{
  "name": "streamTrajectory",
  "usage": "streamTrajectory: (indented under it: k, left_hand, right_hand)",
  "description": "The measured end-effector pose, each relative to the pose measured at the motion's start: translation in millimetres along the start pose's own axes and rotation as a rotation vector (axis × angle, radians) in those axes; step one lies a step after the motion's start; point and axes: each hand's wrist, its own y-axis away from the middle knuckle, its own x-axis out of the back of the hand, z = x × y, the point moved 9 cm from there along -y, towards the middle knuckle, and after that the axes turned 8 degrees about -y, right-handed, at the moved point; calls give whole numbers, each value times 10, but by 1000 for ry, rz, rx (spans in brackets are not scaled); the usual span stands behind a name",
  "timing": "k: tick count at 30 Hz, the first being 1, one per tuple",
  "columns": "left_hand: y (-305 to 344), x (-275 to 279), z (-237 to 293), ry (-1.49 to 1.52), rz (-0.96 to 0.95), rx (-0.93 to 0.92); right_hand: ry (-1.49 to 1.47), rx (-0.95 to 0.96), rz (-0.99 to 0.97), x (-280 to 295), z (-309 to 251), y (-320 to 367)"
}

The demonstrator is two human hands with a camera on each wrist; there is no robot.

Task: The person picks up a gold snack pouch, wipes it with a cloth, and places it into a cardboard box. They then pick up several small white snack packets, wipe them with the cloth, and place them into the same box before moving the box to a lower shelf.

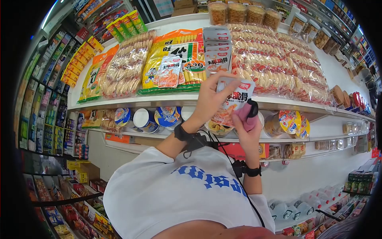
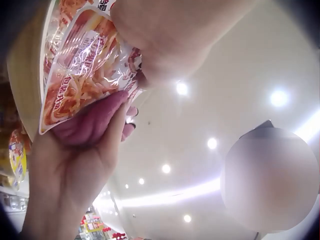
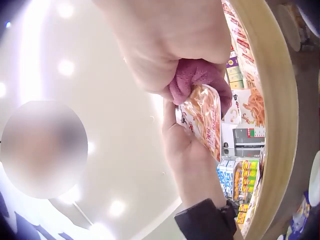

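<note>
In front of the shelf edge, my left hand (image 1: 210, 97) grips a white and orange snack packet (image 1: 240, 97) by its upper left side. My right hand (image 1: 249, 134) holds a folded pink cloth (image 1: 250, 115) against the packet's lower right part. The left wrist view shows the cloth (image 2: 92, 120) bunched in the right palm, under the packet's printed face (image 2: 82, 70). Seen from the right wrist, the cloth (image 3: 200, 75) wraps over one end of the packet (image 3: 202, 115). Two similar packets (image 1: 170, 73) lie on a big yellow snack bag (image 1: 153, 55).
More packets stand in a stack (image 1: 218, 51) on the top shelf, beside bagged round crackers (image 1: 262, 59). Clear jars (image 1: 237, 14) line the back. On the shelf below are instant noodle cups (image 1: 167, 115). A black cable (image 1: 229, 155) hangs across the white shirt.
</note>
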Motion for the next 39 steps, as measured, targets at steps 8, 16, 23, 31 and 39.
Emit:
streamTrajectory:
  k: [8, 16, 23, 31, 39]
  left_hand:
    - [211, -121, -207, 164, -136, 153]
    - [297, -356, -357, -71, -299, 10]
    - [504, -580, -526, 172, -419, 352]
    - [269, -379, -402, 136, -291, 260]
    - [82, -162, 239, -552, -60, -424]
  right_hand:
    - [-9, 123, 182, 180, -16, -104]
    - [441, 496, 151, -269, -585, -69]
    - [567, 601, 86, -181, -608, -309]
    - [422, 397, 130, -30, -348, -355]
    - [-158, 177, 62, 5, -68, -83]
